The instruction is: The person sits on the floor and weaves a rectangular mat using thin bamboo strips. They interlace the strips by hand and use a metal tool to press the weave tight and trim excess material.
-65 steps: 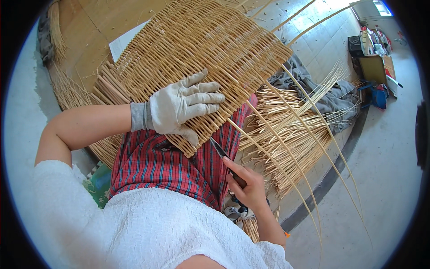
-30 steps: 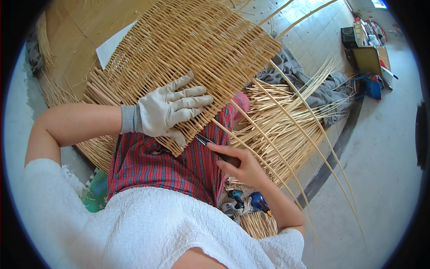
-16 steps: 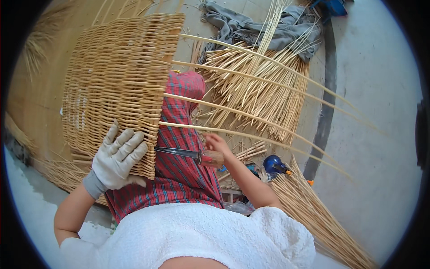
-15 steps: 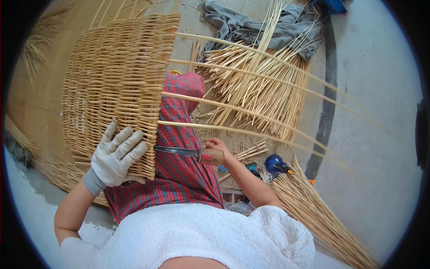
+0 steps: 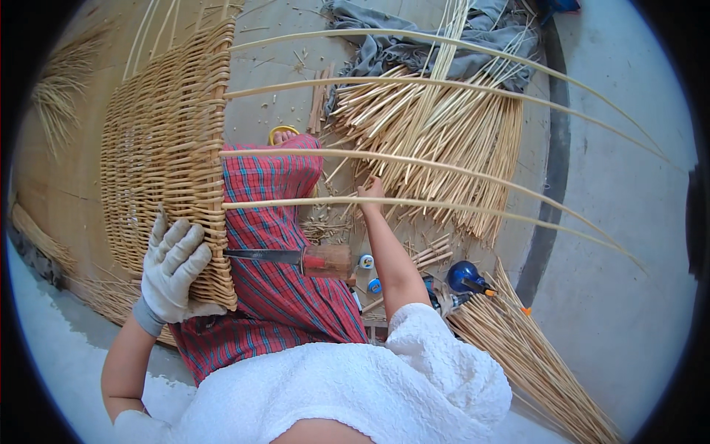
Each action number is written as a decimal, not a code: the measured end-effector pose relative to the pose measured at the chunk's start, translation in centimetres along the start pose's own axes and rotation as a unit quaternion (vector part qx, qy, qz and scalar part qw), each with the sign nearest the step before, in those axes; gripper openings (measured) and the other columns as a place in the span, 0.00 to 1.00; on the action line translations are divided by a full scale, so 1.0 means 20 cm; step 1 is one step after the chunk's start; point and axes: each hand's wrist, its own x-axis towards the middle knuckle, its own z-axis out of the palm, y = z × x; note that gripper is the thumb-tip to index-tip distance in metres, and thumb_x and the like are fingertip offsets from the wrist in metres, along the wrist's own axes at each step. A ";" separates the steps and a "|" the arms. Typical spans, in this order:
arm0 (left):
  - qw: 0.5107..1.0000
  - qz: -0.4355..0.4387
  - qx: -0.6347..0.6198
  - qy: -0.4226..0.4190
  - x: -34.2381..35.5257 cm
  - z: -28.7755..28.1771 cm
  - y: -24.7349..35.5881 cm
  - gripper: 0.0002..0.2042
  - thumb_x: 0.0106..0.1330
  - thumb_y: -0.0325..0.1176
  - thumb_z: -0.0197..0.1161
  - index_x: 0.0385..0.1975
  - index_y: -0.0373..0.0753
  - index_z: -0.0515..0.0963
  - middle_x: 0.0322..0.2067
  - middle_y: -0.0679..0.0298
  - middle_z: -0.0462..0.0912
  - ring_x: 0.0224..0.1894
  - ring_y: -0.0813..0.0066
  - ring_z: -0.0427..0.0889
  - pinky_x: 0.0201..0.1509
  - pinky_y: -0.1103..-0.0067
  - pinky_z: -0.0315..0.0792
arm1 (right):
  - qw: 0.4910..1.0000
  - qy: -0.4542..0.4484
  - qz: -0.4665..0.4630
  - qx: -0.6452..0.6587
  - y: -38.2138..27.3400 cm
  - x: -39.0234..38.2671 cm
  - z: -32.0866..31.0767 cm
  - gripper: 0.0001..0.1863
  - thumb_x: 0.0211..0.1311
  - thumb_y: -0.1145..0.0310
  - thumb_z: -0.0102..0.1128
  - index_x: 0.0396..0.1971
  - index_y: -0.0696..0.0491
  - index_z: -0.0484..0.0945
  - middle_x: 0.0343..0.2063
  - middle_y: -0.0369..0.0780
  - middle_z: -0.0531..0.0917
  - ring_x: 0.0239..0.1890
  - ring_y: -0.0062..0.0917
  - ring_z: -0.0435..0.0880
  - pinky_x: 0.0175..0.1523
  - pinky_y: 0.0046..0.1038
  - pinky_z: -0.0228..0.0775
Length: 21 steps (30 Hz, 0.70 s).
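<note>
A woven wicker basket (image 5: 159,148) stands on its side against my left leg, its long pale rods (image 5: 384,154) sticking out to the right. My left hand (image 5: 174,270), in a white work glove, grips the near edge of the weave, fingers over the outside, thumb low by the edge. A bodkin (image 5: 325,261) with a thick wooden handle stays stuck in this edge, untouched; its tip is hidden in the weave. My bare right hand (image 5: 372,191) reaches past the lowest rod to the cut ends of a willow rod bundle (image 5: 444,140), fingers partly spread and partly hidden.
A grey cloth (image 5: 384,37) lies across the bundle's far part. Right of my arm are a blue bottle (image 5: 464,275) with an orange tip and another rod bundle (image 5: 532,362). Two small round blue-and-white items (image 5: 366,261) lie nearby. Offcuts litter the floor.
My right hand has moved away from beside the bodkin's handle, forward to the rod bundle. The basket has shifted left with my left hand, its rods swinging along.
</note>
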 end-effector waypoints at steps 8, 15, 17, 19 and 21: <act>1.000 -0.003 0.020 0.010 -0.03 0.04 -0.01 0.55 0.50 0.73 0.72 0.75 0.46 0.65 0.75 0.56 0.67 0.80 0.53 0.60 0.83 0.43 0.45 | 0.966 -0.048 0.162 0.197 -0.06 0.02 -0.13 0.21 0.64 0.67 0.75 0.50 0.53 0.72 0.33 0.43 0.87 0.20 0.26 0.86 0.25 0.28 0.79; 0.998 -0.032 0.017 0.042 -0.04 0.05 0.01 0.57 0.52 0.75 0.69 0.75 0.39 0.63 0.73 0.47 0.67 0.78 0.44 0.61 0.81 0.46 0.51 | 0.764 -0.409 -0.026 0.498 -0.39 -0.54 -1.08 0.17 0.68 0.73 0.69 0.54 0.52 0.77 0.37 0.38 0.89 0.37 0.20 0.86 0.43 0.21 0.76; 0.999 -0.029 0.030 0.022 -0.01 0.03 0.01 0.55 0.52 0.75 0.69 0.73 0.39 0.65 0.73 0.46 0.68 0.78 0.42 0.61 0.81 0.46 0.52 | 0.646 -0.409 -0.204 0.611 -0.54 -0.78 -1.29 0.12 0.66 0.75 0.71 0.46 0.52 0.80 0.36 0.39 0.89 0.37 0.23 0.86 0.46 0.23 0.76; 0.999 -0.023 0.031 0.020 0.00 0.04 0.00 0.55 0.53 0.77 0.65 0.73 0.38 0.65 0.74 0.46 0.66 0.78 0.41 0.60 0.82 0.46 0.50 | 0.613 -0.388 -0.349 0.593 -0.79 -0.98 -1.39 0.09 0.63 0.77 0.73 0.40 0.51 0.82 0.34 0.39 0.90 0.38 0.25 0.86 0.46 0.25 0.75; 0.999 -0.024 0.015 0.040 0.02 0.03 0.00 0.52 0.53 0.74 0.68 0.71 0.38 0.69 0.72 0.47 0.69 0.77 0.42 0.63 0.82 0.47 0.51 | 0.636 -0.349 -0.450 0.521 -0.94 -1.11 -1.41 0.09 0.61 0.78 0.74 0.36 0.51 0.83 0.33 0.39 0.90 0.39 0.26 0.86 0.47 0.28 0.74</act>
